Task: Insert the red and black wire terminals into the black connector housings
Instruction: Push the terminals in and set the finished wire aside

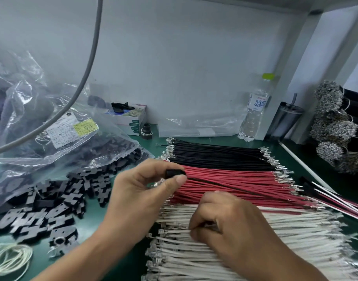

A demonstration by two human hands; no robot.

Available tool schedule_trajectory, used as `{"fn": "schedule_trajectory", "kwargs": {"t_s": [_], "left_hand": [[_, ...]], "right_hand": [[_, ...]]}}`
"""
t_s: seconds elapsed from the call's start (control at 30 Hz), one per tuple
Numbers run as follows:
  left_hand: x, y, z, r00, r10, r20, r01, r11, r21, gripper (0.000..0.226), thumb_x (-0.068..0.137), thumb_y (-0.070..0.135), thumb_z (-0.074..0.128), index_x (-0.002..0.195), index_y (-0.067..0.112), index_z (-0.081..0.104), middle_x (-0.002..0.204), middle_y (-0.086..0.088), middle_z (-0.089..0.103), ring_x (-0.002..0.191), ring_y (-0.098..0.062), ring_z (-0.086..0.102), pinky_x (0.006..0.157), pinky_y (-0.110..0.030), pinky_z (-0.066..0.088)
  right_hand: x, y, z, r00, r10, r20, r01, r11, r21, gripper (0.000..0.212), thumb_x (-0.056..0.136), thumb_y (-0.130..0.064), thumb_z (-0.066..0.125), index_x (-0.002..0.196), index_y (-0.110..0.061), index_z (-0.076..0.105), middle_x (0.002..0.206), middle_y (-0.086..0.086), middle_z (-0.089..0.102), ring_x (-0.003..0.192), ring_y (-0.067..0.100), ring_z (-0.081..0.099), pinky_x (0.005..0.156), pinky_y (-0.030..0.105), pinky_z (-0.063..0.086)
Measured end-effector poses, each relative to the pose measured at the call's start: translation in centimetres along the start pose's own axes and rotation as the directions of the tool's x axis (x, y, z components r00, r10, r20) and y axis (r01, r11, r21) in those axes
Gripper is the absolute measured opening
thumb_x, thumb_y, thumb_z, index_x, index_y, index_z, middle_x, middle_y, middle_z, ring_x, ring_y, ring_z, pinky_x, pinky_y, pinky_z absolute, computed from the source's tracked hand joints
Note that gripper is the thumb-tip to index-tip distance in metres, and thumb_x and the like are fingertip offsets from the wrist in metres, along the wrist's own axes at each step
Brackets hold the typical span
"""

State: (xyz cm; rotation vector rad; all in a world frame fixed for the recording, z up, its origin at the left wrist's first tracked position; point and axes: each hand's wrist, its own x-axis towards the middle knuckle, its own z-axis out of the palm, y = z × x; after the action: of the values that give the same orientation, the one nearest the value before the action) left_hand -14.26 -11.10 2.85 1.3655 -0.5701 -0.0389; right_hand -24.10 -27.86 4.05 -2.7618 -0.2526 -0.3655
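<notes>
One black connector housing (175, 173) pinched in left hand (145, 185) above red wires (235, 179); black wire seemingly inserted; right hand (224, 222) fingers curled on white wires (214, 250); piled housings (52, 203) unfilled

Even, cool overhead light; soft shadows. Glare on plastic bag (21, 110). Wide-angle bending at edges. Slight motion blur on white wires (295, 236).

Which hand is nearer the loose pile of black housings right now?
The left. The left hand, pinching one black housing, hovers just right of the loose pile of black housings. The right hand is farther right, over the white wires.
</notes>
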Motion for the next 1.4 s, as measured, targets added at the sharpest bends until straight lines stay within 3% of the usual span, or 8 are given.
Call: {"fn": "schedule_trajectory", "kwargs": {"t_s": [0.1,0.23,0.4,0.67,0.83,1.1,1.27,1.4], "left_hand": [[0.3,0.4,-1.1,0.999,-0.042,0.012,0.042,0.999,-0.005,0.024,0.064,0.023,0.086,0.088,0.019,0.084,0.087,-0.014,0.079,0.077,-0.021,0.071,0.073,-0.027,0.059],[0.7,0.5,-2.4,0.994,-0.102,0.028,0.101,0.994,0.046,0.029,0.06,0.026,0.087,0.089,0.021,0.085,0.088,-0.01,0.08,0.08,-0.023,0.076,0.076,-0.024,0.062],[0.8,0.8,-2.6,0.988,-0.145,0.052,0.146,0.989,-0.006,0.031,0.056,0.019,0.088,0.087,0.018,0.085,0.087,-0.011,0.08,0.076,-0.016,0.076,0.071,-0.017,0.058],[0.5,1.2,-2.1,0.979,-0.159,0.131,0.167,0.984,-0.057,0.029,0.057,0.006,0.085,0.087,0.007,0.083,0.088,-0.017,0.079,0.078,-0.02,0.076,0.071,-0.019,0.059],[0.5,1.0,-2.2,0.972,-0.15,0.181,0.161,0.986,-0.049,0.027,0.059,0.005,0.085,0.086,0.005,0.083,0.084,-0.013,0.078,0.078,-0.019,0.075,0.072,-0.019,0.058],[0.4,1.1,-2.2,0.971,-0.061,0.229,0.034,0.992,0.12,0.023,0.064,0.011,0.087,0.087,0.01,0.084,0.081,-0.013,0.074,0.073,-0.019,0.069,0.069,-0.021,0.056],[0.3,1.1,-2.1,0.977,-0.069,0.204,0.047,0.993,0.11,0.025,0.063,0.017,0.087,0.088,0.013,0.085,0.084,-0.014,0.076,0.076,-0.023,0.072,0.072,-0.024,0.059],[0.3,0.9,-2.2,0.973,-0.109,0.203,0.097,0.993,0.07,0.025,0.065,0.017,0.087,0.089,0.012,0.084,0.086,-0.015,0.077,0.079,-0.022,0.073,0.075,-0.022,0.059]], "right_hand": [[-0.2,-0.3,-0.1,0.999,-0.026,-0.025,0.027,0.999,0.021,0.008,0.089,-0.039,0.068,0.089,-0.031,0.068,0.092,-0.019,0.058,0.092,0.0,0.053,0.077,0.02,0.043],[-0.5,0.1,-1.1,0.976,0.028,-0.218,0.011,0.985,0.174,0.007,0.09,-0.032,0.062,0.09,-0.034,0.068,0.089,-0.016,0.06,0.084,0.007,0.059,0.065,0.018,0.044],[-0.2,-0.1,-1.2,0.904,0.062,-0.423,0.02,0.982,0.188,0.011,0.092,-0.025,0.063,0.094,-0.031,0.072,0.088,-0.015,0.059,0.081,0.01,0.061,0.064,0.012,0.041],[0.2,-0.4,-0.7,0.903,0.059,-0.426,-0.024,0.996,0.087,0.016,0.095,-0.039,0.058,0.088,-0.031,0.07,0.086,-0.017,0.055,0.079,0.008,0.059,0.061,0.027,0.048],[0.5,-0.8,-0.9,0.914,0.076,-0.399,-0.094,0.995,-0.026,0.024,0.098,-0.046,0.047,0.087,-0.034,0.064,0.084,-0.018,0.052,0.075,0.005,0.052,0.059,0.017,0.036],[0.9,-1.1,-0.1,0.934,0.098,-0.342,-0.055,0.989,0.134,0.018,0.096,-0.041,0.051,0.085,-0.032,0.062,0.084,-0.019,0.051,0.079,0.006,0.054,0.063,0.02,0.038],[0.8,-0.6,-0.1,0.896,0.105,-0.431,-0.035,0.985,0.168,0.015,0.093,-0.041,0.06,0.085,-0.032,0.07,0.083,-0.019,0.056,0.078,0.006,0.057,0.062,0.02,0.042],[1.1,-0.7,0.3,0.865,0.006,-0.501,0.023,0.998,0.053,0.022,0.096,-0.037,0.056,0.084,-0.023,0.068,0.083,-0.016,0.055,0.076,0.004,0.054,0.065,0.022,0.043]]}}
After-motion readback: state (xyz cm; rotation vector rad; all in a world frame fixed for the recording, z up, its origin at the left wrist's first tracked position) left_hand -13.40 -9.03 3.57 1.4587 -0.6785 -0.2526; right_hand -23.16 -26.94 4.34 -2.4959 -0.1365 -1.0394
